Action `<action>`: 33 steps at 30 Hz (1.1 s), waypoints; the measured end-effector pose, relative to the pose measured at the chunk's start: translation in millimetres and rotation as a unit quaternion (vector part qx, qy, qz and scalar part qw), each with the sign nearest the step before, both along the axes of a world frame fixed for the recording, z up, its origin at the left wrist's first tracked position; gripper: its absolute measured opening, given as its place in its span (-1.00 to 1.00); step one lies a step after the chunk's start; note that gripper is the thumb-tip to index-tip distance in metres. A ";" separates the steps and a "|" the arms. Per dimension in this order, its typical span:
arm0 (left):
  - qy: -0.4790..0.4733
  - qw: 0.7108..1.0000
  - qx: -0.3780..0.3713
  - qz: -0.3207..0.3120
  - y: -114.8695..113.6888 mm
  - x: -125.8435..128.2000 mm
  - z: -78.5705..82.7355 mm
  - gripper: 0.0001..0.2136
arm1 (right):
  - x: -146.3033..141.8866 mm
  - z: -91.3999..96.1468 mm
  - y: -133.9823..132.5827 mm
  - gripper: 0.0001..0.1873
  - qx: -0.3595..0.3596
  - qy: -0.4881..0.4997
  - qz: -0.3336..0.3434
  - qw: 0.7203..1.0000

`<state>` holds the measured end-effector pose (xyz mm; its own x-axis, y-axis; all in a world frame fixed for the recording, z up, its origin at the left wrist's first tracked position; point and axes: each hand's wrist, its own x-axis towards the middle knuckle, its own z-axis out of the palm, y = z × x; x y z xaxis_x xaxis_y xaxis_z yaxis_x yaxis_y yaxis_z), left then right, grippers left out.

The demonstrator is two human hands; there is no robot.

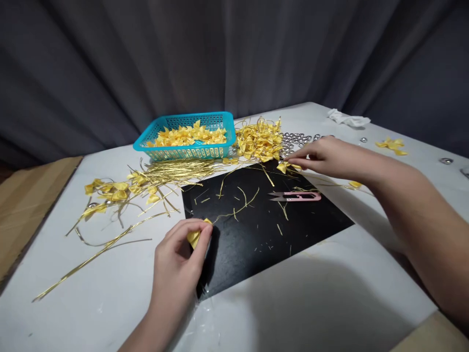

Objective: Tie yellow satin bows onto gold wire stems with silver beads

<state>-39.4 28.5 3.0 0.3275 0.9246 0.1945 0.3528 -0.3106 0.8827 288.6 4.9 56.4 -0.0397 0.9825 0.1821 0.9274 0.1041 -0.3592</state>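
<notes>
My left hand (179, 256) rests at the near left edge of a black mat (264, 234), fingers pinched on a small yellow ribbon bow (195, 236) with a thin gold wire trailing from it. My right hand (322, 155) reaches to the mat's far right corner, fingertips pinched by a yellow bow (283, 167) next to a heap of silver beads (293, 141). What the fingertips hold is too small to name. Pink thread snips (296, 196) lie on the mat between my hands.
A turquoise basket (186, 149) of yellow bows stands at the back. Beside it lie a pile of gold-wired bows (258, 139) and a bundle of gold wires (176, 171). More bows (110, 188) are scattered left. A white cloth (348, 119) lies far right.
</notes>
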 end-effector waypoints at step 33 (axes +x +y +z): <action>-0.054 0.994 -0.052 -0.073 -8.4 1.9 4.2 -0.90 | -135.5 -30.8 -26.2 -0.72 0.096 0.007 0.228 0.969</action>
<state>-37.6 20.2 7.2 0.4424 0.8855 0.1422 0.2112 -0.2570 0.9430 153.1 -21.3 25.5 -0.4573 0.8116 0.3635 0.7653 0.5674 -0.3039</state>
